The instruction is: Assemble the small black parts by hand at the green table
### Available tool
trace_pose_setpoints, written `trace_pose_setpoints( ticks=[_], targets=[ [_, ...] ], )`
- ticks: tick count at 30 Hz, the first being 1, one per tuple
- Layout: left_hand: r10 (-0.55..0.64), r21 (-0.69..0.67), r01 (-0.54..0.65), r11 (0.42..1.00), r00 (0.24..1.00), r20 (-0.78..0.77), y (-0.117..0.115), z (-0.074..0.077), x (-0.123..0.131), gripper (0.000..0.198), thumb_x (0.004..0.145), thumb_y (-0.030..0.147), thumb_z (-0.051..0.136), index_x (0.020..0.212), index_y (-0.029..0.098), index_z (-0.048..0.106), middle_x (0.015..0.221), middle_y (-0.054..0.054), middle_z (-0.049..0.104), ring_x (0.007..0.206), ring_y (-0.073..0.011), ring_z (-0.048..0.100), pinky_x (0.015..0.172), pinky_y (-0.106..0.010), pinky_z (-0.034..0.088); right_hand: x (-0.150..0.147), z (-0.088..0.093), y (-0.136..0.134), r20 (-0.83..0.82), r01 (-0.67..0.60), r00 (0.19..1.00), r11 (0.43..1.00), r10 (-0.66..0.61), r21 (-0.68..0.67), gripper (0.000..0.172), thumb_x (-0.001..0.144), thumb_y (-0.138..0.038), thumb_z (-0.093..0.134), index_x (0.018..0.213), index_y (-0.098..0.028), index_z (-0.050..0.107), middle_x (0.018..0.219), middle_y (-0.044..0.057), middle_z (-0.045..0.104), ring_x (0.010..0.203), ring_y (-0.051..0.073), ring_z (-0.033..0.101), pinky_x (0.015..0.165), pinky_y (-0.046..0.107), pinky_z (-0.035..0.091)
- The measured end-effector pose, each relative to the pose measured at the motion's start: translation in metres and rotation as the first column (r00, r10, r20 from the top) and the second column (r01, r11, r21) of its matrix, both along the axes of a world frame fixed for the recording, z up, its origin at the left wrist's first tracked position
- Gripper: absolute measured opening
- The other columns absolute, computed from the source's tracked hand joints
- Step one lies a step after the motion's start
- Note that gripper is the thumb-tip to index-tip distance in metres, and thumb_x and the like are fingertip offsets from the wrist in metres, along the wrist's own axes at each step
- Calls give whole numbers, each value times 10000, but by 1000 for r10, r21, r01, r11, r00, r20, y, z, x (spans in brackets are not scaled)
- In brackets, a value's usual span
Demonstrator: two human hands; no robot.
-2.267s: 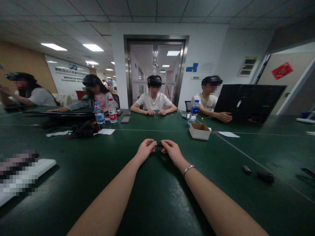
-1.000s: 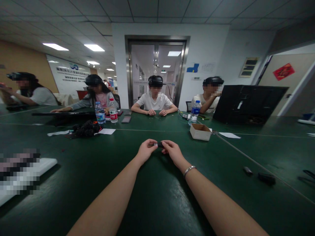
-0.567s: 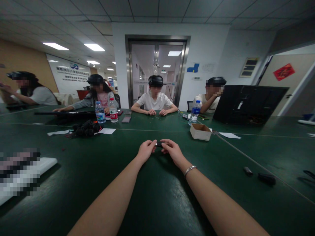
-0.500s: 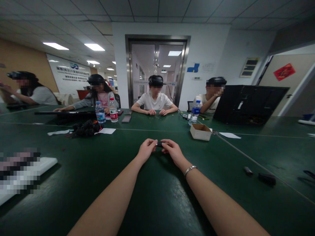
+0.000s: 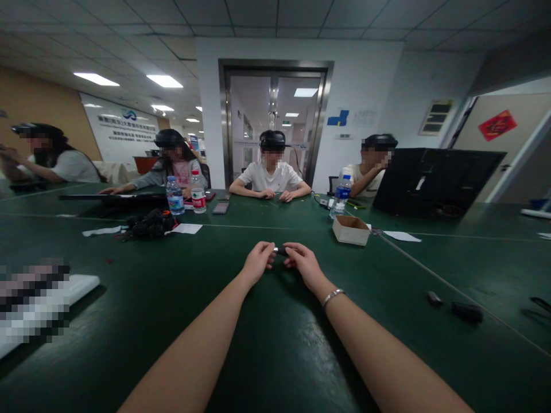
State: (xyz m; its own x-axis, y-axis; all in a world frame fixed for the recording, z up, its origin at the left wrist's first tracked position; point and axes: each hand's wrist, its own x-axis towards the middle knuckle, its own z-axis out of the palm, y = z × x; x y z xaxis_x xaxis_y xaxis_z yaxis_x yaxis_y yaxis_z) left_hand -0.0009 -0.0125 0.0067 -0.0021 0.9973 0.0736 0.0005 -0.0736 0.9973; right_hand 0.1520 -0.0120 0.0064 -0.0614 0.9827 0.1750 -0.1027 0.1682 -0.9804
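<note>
My left hand [image 5: 257,261] and my right hand [image 5: 302,262] meet over the dark green table [image 5: 275,344], fingers curled toward each other. Between their fingertips they pinch a small black part [image 5: 280,250] with a pale tip on its left end. Its shape is too small to make out. A silver bracelet [image 5: 330,296] sits on my right wrist. Both forearms stretch forward from the bottom edge.
A small cardboard box [image 5: 349,229] stands ahead to the right. Two small black pieces [image 5: 464,311] lie far right. A black heap [image 5: 148,225], papers and water bottles [image 5: 174,196] sit at left. Several people with headsets sit across; an open laptop [image 5: 433,180] stands at right.
My hands have stayed in the same spot, with only slight finger movement on the small part. The person at the far right has raised a hand to the face.
</note>
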Motion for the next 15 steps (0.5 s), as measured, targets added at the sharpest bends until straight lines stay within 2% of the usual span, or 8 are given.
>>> trace_pose_setpoints(
  ticks=[3, 7, 9, 12, 15],
  targets=[
    [-45, 27, 46, 999, 999, -17, -3, 3, -1, 286, 713, 399, 664, 851, 156, 599, 715, -11, 597, 614, -98, 547, 523, -192, 423, 0, 0, 0, -9, 7, 1000, 1000, -7, -10, 362, 641, -378, 695, 918, -151, 646, 642, 4, 620, 541, 108, 565, 537, 246, 450],
    [-10, -6, 10, 1000, 995, -94, 0, 1, -1, 365, 779, 483, 563, 662, 136, 573, 575, -6, 543, 517, -92, 500, 508, -215, 421, 0, 0, 0, 1, 0, 1000, 1000, 0, -5, 348, 650, -363, 691, 923, -153, 646, 676, 9, 628, 552, 105, 568, 536, 241, 453],
    [31, -18, -33, 999, 997, -74, 3, -1, -1, 362, 780, 498, 558, 715, 142, 586, 617, -14, 569, 531, -99, 524, 520, -223, 437, 0, 0, 0, 4, -2, 1000, 1000, 2, -3, 345, 652, -363, 690, 925, -156, 647, 678, 10, 629, 556, 106, 571, 539, 243, 456],
    [56, -40, -55, 998, 998, 28, 6, -2, -3, 292, 735, 418, 646, 877, 168, 593, 756, -21, 611, 571, -96, 558, 549, -225, 459, 0, -1, 1, 0, 4, 1000, 1000, -4, -4, 343, 653, -367, 689, 922, -158, 647, 681, 11, 630, 548, 105, 568, 537, 246, 459],
    [14, -41, -11, 999, 999, 52, 6, -2, -6, 233, 709, 340, 683, 837, 160, 610, 779, -27, 617, 615, -98, 571, 590, -225, 470, 0, -1, 1, 12, 6, 1000, 1000, -6, -1, 339, 662, -362, 684, 928, -154, 646, 670, 9, 628, 547, 105, 568, 540, 246, 460]
  ],
)
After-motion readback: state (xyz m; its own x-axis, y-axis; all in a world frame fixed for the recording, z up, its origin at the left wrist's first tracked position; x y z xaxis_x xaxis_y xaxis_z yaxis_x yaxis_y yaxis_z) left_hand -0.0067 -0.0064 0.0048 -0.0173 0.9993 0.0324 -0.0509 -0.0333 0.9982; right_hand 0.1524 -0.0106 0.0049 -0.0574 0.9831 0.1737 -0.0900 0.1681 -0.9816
